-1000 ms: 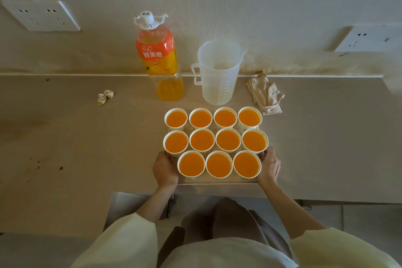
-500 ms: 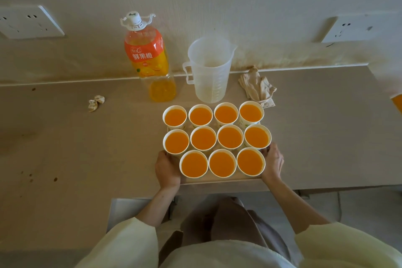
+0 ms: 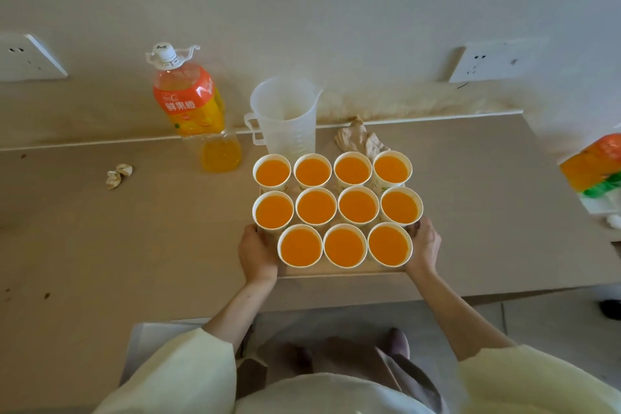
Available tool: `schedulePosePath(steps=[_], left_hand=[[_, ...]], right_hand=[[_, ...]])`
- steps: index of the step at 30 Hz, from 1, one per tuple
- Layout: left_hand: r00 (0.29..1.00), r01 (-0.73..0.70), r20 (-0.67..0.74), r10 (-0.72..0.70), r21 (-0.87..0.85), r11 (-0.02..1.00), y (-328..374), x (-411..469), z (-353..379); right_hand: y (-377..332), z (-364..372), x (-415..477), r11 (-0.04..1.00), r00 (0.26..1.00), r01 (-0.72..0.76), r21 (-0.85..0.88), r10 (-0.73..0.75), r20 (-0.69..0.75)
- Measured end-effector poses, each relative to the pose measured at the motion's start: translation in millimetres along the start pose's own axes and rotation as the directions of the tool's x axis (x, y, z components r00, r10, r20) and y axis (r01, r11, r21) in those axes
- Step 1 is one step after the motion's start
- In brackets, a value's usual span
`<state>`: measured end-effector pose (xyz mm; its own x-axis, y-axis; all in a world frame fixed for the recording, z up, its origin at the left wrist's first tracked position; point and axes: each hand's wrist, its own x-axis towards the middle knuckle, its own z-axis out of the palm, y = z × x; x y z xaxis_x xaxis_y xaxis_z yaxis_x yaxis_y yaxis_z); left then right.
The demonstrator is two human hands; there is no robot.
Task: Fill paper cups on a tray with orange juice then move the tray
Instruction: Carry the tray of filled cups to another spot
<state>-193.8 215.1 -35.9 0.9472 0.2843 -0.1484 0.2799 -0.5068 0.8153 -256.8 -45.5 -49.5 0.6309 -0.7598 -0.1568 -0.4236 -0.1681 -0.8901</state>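
Head view – tray (image 3: 336, 271) over the worktop (image 3: 134, 232), toward its near edge; whether it rests there or is lifted clear cannot be told.

Tray holds eleven paper cups (image 3: 358, 206) in rows of four, four and three, the short row nearest the person. All carry orange juice (image 3: 344, 245) close to the brim. Cups stand upright, rims touching or nearly so.

Left hand (image 3: 257, 254) at the tray's left edge, near corner: grip closed, fingers curled round the edge. Right hand (image 3: 425, 245) at the tray's right edge: grip likewise closed on the edge, fingertips tucked by the cups.

Behind the tray – a clear measuring jug (image 3: 285, 114), just beyond the far row. Juice bottle (image 3: 190, 107) behind and left of the tray, capped, liquid low in the base. Crumpled cloth (image 3: 361, 138) behind the tray's far right corner. Paper scraps (image 3: 119, 175) well to the tray's left. Orange-and-green pack (image 3: 598, 168) well to its right, cut by the frame edge.
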Motion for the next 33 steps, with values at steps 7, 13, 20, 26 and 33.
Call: schedulePosePath(steps=[7,13,20,26,33], left_hand=[[0.999,-0.001,-0.051,0.000,-0.024,1.000,38,-36,50],[0.997,0.020,-0.071,-0.022,-0.028,0.999,71,-72,104],[0.999,0.040,-0.028,-0.040,-0.005,0.999,105,-89,152],[1.000,-0.002,0.010,0.002,-0.008,1.000,130,-92,185],[1.000,-0.011,0.028,0.010,0.019,1.000,157,-95,227]], right_hand=[[10,-50,53,0.998,0.998,0.041,-0.038,-0.039,0.041],[13,-102,97,0.989,0.996,-0.074,0.131,0.067,0.058],[25,-151,134,0.989,0.996,-0.085,0.121,0.085,0.008],[39,-177,162,0.996,0.999,-0.037,0.085,0.040,-0.037],[51,-205,202,0.997,0.996,-0.062,0.049,0.065,-0.057]])
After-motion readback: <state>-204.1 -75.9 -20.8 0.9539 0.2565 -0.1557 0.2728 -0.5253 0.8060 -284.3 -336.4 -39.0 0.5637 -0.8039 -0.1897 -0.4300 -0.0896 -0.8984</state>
